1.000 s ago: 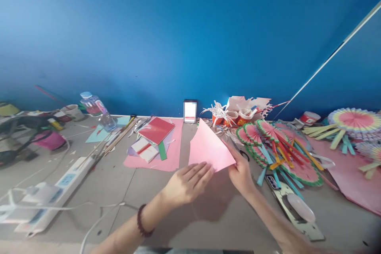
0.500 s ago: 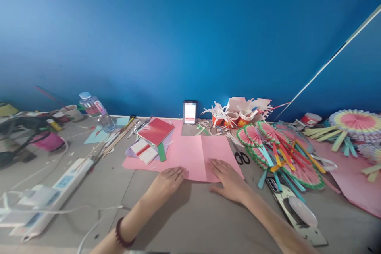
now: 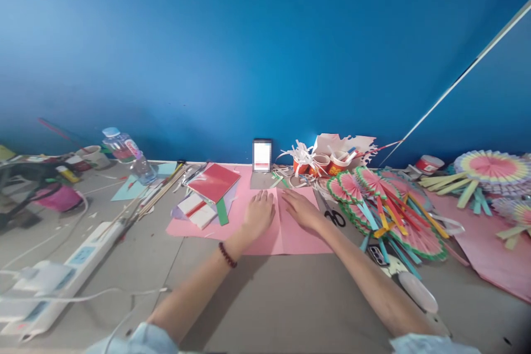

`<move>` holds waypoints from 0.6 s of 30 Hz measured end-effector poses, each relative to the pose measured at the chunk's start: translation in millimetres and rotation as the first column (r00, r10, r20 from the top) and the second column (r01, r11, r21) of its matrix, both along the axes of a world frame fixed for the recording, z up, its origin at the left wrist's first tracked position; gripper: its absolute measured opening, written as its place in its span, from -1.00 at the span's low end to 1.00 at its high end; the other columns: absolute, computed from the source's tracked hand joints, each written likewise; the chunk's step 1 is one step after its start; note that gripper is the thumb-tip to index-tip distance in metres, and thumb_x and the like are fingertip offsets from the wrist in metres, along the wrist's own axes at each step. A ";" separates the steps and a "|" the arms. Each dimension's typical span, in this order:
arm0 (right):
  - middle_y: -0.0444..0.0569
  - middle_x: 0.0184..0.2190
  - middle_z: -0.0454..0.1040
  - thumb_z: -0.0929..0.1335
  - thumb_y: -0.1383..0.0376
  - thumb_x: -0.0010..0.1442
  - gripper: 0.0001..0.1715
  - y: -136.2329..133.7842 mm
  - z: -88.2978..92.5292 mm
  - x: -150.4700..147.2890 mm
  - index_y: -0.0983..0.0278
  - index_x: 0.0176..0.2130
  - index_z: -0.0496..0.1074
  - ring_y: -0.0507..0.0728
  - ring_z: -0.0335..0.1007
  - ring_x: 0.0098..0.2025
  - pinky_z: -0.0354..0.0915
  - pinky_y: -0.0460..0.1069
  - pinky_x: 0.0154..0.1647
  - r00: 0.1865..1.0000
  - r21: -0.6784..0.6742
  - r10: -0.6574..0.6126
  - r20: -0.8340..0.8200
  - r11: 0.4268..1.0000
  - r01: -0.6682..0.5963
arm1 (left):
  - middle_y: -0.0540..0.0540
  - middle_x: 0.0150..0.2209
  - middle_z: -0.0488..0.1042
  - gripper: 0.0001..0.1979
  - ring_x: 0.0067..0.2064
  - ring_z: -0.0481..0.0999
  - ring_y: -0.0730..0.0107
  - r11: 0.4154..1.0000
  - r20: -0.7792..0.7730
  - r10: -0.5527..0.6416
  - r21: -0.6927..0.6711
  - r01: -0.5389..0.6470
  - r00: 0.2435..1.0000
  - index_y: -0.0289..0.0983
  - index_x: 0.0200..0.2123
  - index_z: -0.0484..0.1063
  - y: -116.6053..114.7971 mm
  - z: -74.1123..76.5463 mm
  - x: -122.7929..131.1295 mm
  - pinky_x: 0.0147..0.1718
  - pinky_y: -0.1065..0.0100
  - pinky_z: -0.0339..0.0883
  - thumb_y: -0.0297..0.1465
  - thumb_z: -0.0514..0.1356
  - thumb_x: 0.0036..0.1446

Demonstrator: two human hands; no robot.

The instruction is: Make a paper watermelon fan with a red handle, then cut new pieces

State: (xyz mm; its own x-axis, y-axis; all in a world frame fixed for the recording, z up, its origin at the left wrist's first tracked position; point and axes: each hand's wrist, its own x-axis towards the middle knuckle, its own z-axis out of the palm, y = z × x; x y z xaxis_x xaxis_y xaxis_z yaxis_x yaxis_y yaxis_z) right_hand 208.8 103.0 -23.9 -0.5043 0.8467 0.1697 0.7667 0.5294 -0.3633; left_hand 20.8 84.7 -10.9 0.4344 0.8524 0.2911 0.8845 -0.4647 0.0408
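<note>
A pink paper sheet [image 3: 298, 235] lies unfolded and flat on the grey table, a crease running down its middle. My left hand [image 3: 258, 214] rests palm down on the sheet just left of the crease, fingers stretched out. My right hand [image 3: 302, 210] lies flat on the sheet just right of the crease, fingers extended toward the far edge. Neither hand holds anything. Black scissors [image 3: 333, 214] lie beside the sheet's right edge.
Folded paper fans [image 3: 388, 204] with coloured strips pile up on the right. Red paper cups [image 3: 321, 164] and a phone [image 3: 262, 155] stand at the wall. A red booklet [image 3: 213, 181], sticks, a water bottle [image 3: 126, 150] and a power strip [image 3: 78, 257] occupy the left.
The sheet, held folded and lifted a second ago, was opened and laid flat. Both hands then slid forward along the crease toward the far edge.
</note>
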 end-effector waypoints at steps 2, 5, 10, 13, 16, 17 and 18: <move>0.09 0.24 0.15 0.12 0.24 0.28 -0.45 11.3 -7.5 -4.9 0.32 0.22 0.16 0.19 0.01 0.28 -0.01 0.17 0.28 0.999 0.011 -0.008 -0.033 1.000 0.008 | -0.38 0.12 0.31 -0.60 0.16 0.28 0.10 0.999 -0.007 -0.006 0.032 0.006 1.000 -0.44 0.08 0.26 14.6 -10.0 4.3 0.07 0.10 0.19 -0.55 -0.09 0.19; 0.15 0.26 0.09 0.10 0.18 0.30 -0.41 17.5 -17.3 -11.7 0.38 0.23 0.12 0.20 -0.04 0.30 -0.03 0.16 0.29 0.999 0.005 -0.044 -0.029 0.999 0.044 | -0.36 0.16 0.27 -0.61 0.21 0.21 0.12 0.999 0.006 0.011 0.051 -0.012 1.000 -0.43 0.08 0.26 27.3 -25.6 4.7 0.14 0.14 0.11 -0.49 -0.07 0.20; 0.13 0.28 0.04 0.03 0.17 0.33 -0.42 11.8 -27.2 -20.6 0.35 0.23 0.13 0.21 -0.09 0.31 -0.06 0.17 0.29 0.992 0.048 -0.118 0.045 0.992 0.116 | -0.28 0.24 0.16 -0.57 0.26 0.12 0.15 0.999 0.058 0.033 0.012 -0.034 0.998 -0.34 0.17 0.19 30.0 -45.3 -0.3 0.17 0.13 0.06 -0.41 -0.10 0.26; 0.11 0.29 0.04 -0.01 0.18 0.34 -0.41 9.0 -29.4 -23.0 0.35 0.25 0.11 0.19 -0.09 0.31 -0.09 0.14 0.30 0.986 0.068 -0.135 0.093 0.989 0.130 | -0.27 0.25 0.13 -0.55 0.28 0.08 0.17 1.000 0.042 0.026 -0.017 -0.026 0.999 -0.34 0.20 0.16 28.2 -47.8 -2.2 0.20 0.13 0.01 -0.41 -0.13 0.27; 0.11 0.29 0.02 -0.01 0.18 0.35 -0.39 8.8 -29.8 -24.1 0.38 0.25 0.09 0.18 -0.11 0.32 -0.10 0.12 0.30 0.983 0.062 -0.141 0.117 0.989 0.134 | -0.28 0.26 0.11 -0.54 0.29 0.06 0.16 0.999 0.032 0.041 -0.035 -0.040 0.999 -0.34 0.21 0.15 26.7 -45.7 -1.5 0.20 0.12 -0.01 -0.42 -0.15 0.28; 0.11 0.29 0.01 -0.02 0.18 0.35 -0.39 8.9 -29.7 -24.4 0.38 0.25 0.09 0.18 -0.12 0.32 -0.11 0.12 0.31 0.983 0.061 -0.142 0.119 0.989 0.136 | -0.28 0.26 0.10 -0.54 0.29 0.05 0.16 0.998 0.030 0.046 -0.038 -0.045 0.999 -0.33 0.21 0.15 26.3 -44.8 -0.9 0.20 0.12 -0.02 -0.42 -0.16 0.28; 0.11 0.30 0.01 -0.02 0.18 0.35 -0.39 8.9 -29.6 -24.7 0.39 0.25 0.09 0.18 -0.12 0.32 -0.12 0.12 0.31 0.983 0.059 -0.143 0.119 0.989 0.136 | -0.27 0.26 0.10 -0.54 0.29 0.04 0.16 0.998 0.028 0.049 -0.041 -0.048 0.998 -0.32 0.21 0.15 25.9 -44.0 -0.3 0.20 0.12 -0.02 -0.42 -0.16 0.28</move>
